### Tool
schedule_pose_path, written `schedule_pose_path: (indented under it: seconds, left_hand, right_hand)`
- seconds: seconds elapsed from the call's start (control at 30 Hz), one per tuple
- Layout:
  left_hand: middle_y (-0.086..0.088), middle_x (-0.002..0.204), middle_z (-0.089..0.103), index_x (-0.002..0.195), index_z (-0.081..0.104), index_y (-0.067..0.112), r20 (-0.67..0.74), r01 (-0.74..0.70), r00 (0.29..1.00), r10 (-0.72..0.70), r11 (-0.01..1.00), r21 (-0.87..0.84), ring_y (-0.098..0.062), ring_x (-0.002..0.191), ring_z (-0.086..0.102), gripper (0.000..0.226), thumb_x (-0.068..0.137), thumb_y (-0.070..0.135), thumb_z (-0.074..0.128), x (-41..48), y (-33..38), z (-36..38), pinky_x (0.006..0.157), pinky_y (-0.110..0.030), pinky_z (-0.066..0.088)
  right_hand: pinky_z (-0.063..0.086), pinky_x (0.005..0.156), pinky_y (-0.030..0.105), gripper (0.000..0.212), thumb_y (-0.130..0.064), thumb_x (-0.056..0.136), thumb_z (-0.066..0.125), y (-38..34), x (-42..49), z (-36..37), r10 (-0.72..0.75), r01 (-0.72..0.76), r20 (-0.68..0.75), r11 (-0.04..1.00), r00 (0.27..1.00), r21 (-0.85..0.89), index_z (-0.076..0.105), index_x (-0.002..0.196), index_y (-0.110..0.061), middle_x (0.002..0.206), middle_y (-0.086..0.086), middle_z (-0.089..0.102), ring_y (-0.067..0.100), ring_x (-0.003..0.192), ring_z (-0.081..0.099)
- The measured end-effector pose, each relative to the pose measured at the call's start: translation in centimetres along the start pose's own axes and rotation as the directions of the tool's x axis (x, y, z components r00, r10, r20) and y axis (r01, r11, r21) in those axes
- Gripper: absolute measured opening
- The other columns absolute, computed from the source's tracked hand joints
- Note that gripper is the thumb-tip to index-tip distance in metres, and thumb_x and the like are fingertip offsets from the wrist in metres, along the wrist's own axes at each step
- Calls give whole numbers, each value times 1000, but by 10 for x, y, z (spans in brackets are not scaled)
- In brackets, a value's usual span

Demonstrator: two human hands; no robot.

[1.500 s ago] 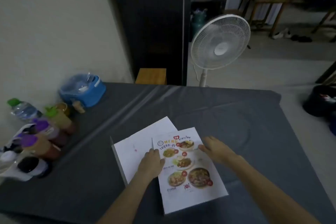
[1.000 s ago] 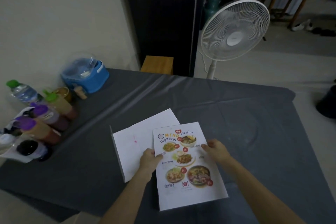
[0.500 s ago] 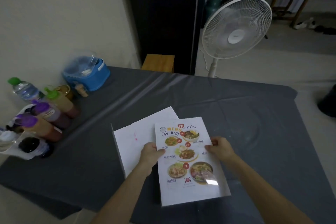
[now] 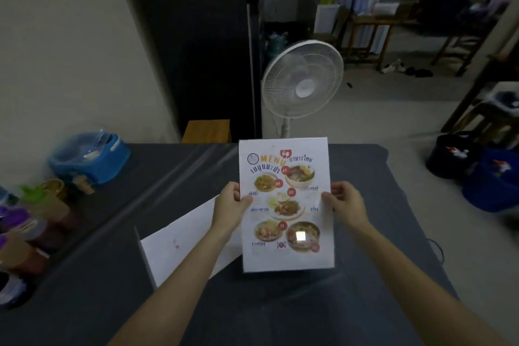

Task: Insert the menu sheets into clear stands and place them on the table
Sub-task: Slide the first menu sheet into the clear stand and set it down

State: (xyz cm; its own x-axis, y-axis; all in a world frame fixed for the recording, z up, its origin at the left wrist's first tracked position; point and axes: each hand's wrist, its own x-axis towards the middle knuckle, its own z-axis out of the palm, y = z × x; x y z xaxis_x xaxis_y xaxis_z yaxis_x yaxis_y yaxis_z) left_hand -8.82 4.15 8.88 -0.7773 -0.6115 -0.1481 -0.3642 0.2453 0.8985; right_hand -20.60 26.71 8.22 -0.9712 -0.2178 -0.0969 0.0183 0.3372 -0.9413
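Note:
A printed menu sheet (image 4: 286, 205) with food pictures is held upright above the grey table (image 4: 365, 233), facing me; a glare spot near its bottom suggests a glossy clear cover. My left hand (image 4: 231, 205) grips its left edge and my right hand (image 4: 345, 203) grips its right edge. A second white sheet (image 4: 182, 244), blank side up with a small pink mark, lies flat on the table to the left, partly hidden by my left forearm.
Sauce bottles with purple and green caps (image 4: 25, 227) crowd the table's left edge. A blue container (image 4: 87, 159) stands at the back left. A white standing fan (image 4: 303, 87) is behind the table, with a wooden stool (image 4: 206, 130) beside it. Dark bags (image 4: 477, 171) sit on the floor at right.
Both hands have lifted the menu sheet from lying flat on the table to upright in front of me. The view has tilted up. The blank sheet stays on the table.

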Motion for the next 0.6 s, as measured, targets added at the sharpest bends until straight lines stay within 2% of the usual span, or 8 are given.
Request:
schedule_pose_path:
  seconds: [0.13, 0.23, 0.3, 0.37, 0.47, 0.53, 0.6]
  left_hand:
    - [-6, 84, 65, 93, 54, 0, 2, -108, 994, 108, 993, 49, -19, 77, 67, 16, 90, 12, 64, -4, 8, 20, 56, -28, 53]
    - [-7, 88, 69, 91, 55, 0, 30, -160, 987, 158, 985, 70, -19, 80, 69, 17, 90, 14, 65, -4, 10, 36, 61, -30, 57]
    - [-6, 87, 69, 91, 57, -1, 40, -182, 983, 180, 980, 79, -18, 78, 67, 18, 89, 15, 66, -2, 14, 47, 61, -26, 54]
    - [-3, 85, 67, 91, 60, -1, 52, -194, 980, 190, 977, 90, -14, 75, 63, 18, 89, 15, 66, 2, 19, 55, 59, -20, 49]
    - [-1, 83, 65, 91, 62, -1, 55, -197, 980, 192, 975, 104, -11, 73, 61, 17, 88, 14, 67, 9, 24, 63, 59, -17, 47]
    - [0, 84, 65, 92, 62, -1, 44, -187, 982, 183, 976, 114, -8, 73, 60, 16, 88, 14, 67, 14, 24, 65, 59, -16, 47]
    - [0, 84, 65, 92, 62, -1, 30, -187, 982, 185, 974, 127, -6, 72, 60, 16, 88, 14, 67, 22, 24, 66, 58, -16, 46]
  right_hand:
    - [56, 65, 29, 12, -13, 88, 63, 8, -3, -23, -36, 37, -58, 999, 998, 19, 52, 91, -12, 90, -1, 62, 18, 84, 65]
    - [57, 74, 39, 11, -15, 87, 64, 14, 1, -41, -39, 38, -95, 999, 995, -12, 53, 89, -11, 94, 5, 64, 23, 88, 64]
    - [54, 73, 38, 11, -13, 87, 64, 17, 5, -51, -44, 43, -123, 999, 991, -15, 54, 89, -8, 94, 7, 63, 24, 87, 62]
    - [48, 68, 30, 12, -12, 87, 63, 18, 9, -58, -45, 43, -146, 999, 988, -14, 53, 90, -6, 93, 7, 62, 22, 85, 59]
    - [43, 60, 20, 12, -10, 87, 63, 20, 17, -61, -40, 39, -158, 999, 987, -9, 53, 89, -5, 92, 7, 61, 19, 82, 57]
    - [44, 60, 20, 12, -9, 87, 63, 23, 23, -59, -26, 27, -154, 1000, 988, 3, 52, 88, -6, 92, 7, 61, 19, 81, 57]
    - [46, 66, 27, 12, -9, 86, 64, 26, 31, -56, -17, 20, -158, 1000, 987, 17, 52, 87, -7, 91, 8, 61, 21, 83, 58]
